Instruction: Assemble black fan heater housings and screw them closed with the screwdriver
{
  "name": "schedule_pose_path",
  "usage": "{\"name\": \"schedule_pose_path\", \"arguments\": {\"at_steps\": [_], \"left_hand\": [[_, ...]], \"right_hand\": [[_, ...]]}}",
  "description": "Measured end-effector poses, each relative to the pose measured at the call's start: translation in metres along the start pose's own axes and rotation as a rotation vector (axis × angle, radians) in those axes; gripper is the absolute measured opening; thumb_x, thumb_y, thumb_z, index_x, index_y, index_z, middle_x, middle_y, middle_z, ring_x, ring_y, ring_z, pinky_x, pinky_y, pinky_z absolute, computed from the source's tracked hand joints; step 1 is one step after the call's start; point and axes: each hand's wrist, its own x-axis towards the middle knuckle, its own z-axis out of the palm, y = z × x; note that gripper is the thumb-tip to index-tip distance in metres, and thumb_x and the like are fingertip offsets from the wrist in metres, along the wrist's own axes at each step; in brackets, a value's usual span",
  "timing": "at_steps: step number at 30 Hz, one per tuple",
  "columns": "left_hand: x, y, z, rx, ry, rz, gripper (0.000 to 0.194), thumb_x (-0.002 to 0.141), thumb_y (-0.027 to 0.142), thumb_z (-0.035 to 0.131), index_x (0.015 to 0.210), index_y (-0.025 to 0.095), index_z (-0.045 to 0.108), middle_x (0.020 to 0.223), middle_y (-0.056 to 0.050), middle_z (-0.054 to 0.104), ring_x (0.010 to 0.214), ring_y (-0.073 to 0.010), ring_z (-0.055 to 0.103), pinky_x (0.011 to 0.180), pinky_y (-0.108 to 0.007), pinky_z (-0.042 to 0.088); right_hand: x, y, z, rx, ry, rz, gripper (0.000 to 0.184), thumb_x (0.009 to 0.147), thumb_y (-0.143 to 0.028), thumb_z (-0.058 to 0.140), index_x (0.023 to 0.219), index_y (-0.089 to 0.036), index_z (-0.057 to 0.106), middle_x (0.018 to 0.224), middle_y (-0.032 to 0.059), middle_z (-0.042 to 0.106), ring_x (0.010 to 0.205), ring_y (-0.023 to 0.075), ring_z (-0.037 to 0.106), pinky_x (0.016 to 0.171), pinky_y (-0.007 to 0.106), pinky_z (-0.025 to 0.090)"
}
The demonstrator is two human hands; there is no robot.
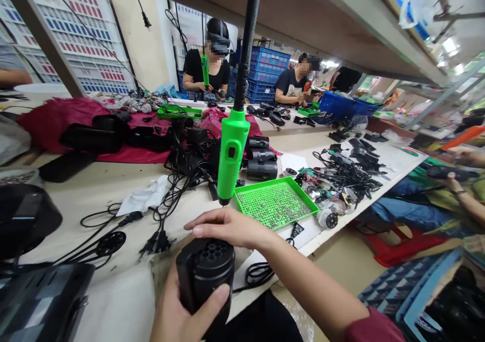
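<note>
My left hand (182, 309) wraps round a black cylindrical housing (204, 274) with a perforated end, held upright at the table's near edge. My right hand (227, 227) lies across the top of that housing, fingers together and stretched leftward; whether it pinches anything is hidden. Just above it hangs a green electric screwdriver (232, 152) on a cable, its tip close over my right hand. To the right of the tool sits a green tray (276, 204) holding several small screws.
Black power cords and plugs (159, 231) sprawl across the table. Black housings (261, 162) and a red cloth (60, 119) lie further back, loose parts (341, 180) at the right. Other people sit across the table and at the right edge. A shelf runs overhead.
</note>
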Motion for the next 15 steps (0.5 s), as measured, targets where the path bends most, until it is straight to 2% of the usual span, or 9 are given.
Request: {"name": "schedule_pose_path", "arguments": {"at_steps": [3, 6, 8, 9, 11, 13, 15], "left_hand": [[0.002, -0.001, -0.001, -0.003, -0.021, -0.033, 0.077, 0.060, 0.058, 0.077, 0.122, 0.018, 0.055, 0.118, -0.014, 0.066, 0.117, -0.0372, 0.057, 0.106, -0.056, 0.036], [0.005, 0.002, -0.001, -0.048, 0.007, -0.021, 0.072, 0.061, 0.058, 0.076, 0.119, 0.020, 0.056, 0.115, -0.011, 0.067, 0.117, -0.0353, 0.057, 0.106, -0.051, 0.038], [0.007, 0.004, 0.000, -0.084, 0.033, -0.019, 0.073, 0.060, 0.058, 0.077, 0.120, 0.021, 0.055, 0.117, -0.011, 0.067, 0.118, -0.0348, 0.057, 0.107, -0.050, 0.037], [0.007, 0.004, 0.000, -0.118, 0.047, -0.029, 0.075, 0.060, 0.058, 0.077, 0.122, 0.022, 0.054, 0.118, -0.011, 0.066, 0.118, -0.0347, 0.056, 0.108, -0.051, 0.036], [0.008, 0.004, 0.001, -0.218, 0.100, -0.088, 0.079, 0.063, 0.061, 0.076, 0.127, 0.023, 0.050, 0.121, -0.011, 0.065, 0.120, -0.0341, 0.055, 0.109, -0.051, 0.034], [0.008, 0.001, 0.002, -0.330, 0.161, -0.169, 0.081, 0.066, 0.065, 0.071, 0.133, 0.025, 0.047, 0.126, -0.011, 0.062, 0.124, -0.0339, 0.053, 0.109, -0.052, 0.035], [0.009, -0.004, 0.002, -0.413, 0.196, -0.191, 0.080, 0.069, 0.067, 0.068, 0.134, 0.025, 0.049, 0.132, -0.011, 0.060, 0.129, -0.0339, 0.049, 0.110, -0.050, 0.035]], "right_hand": [[0.019, 0.002, -0.006, -0.088, -0.024, 0.066, 0.063, 0.066, -0.059, 0.080, 0.115, -0.020, 0.071, 0.087, 0.0018, 0.072, 0.083, 0.0178, 0.067, 0.077, 0.028, 0.052], [0.032, 0.002, -0.002, -0.107, 0.062, 0.053, 0.057, 0.063, -0.065, 0.079, 0.094, -0.018, 0.075, 0.080, 0.0025, 0.071, 0.078, 0.0189, 0.065, 0.075, 0.030, 0.052], [0.029, 0.001, 0.005, -0.100, 0.122, 0.030, 0.059, 0.070, -0.072, 0.069, 0.087, -0.016, 0.073, 0.084, 0.0052, 0.071, 0.082, 0.0210, 0.065, 0.081, 0.034, 0.051], [0.024, 0.000, 0.009, -0.091, 0.161, 0.020, 0.063, 0.077, -0.075, 0.060, 0.093, -0.015, 0.072, 0.090, 0.0072, 0.071, 0.088, 0.0224, 0.065, 0.086, 0.036, 0.050], [0.009, 0.001, 0.018, -0.056, 0.246, -0.011, 0.072, 0.085, -0.077, 0.043, 0.116, -0.016, 0.064, 0.111, 0.0112, 0.068, 0.106, 0.0246, 0.061, 0.095, 0.040, 0.046], [-0.010, 0.006, 0.027, 0.030, 0.290, -0.036, 0.086, 0.077, -0.080, 0.054, 0.136, -0.019, 0.049, 0.131, 0.0148, 0.058, 0.117, 0.0275, 0.057, 0.100, 0.043, 0.044], [-0.025, 0.014, 0.035, 0.059, 0.250, -0.039, 0.103, 0.064, -0.075, 0.072, 0.144, -0.020, 0.039, 0.142, 0.0167, 0.049, 0.125, 0.0302, 0.053, 0.105, 0.045, 0.041]]}}
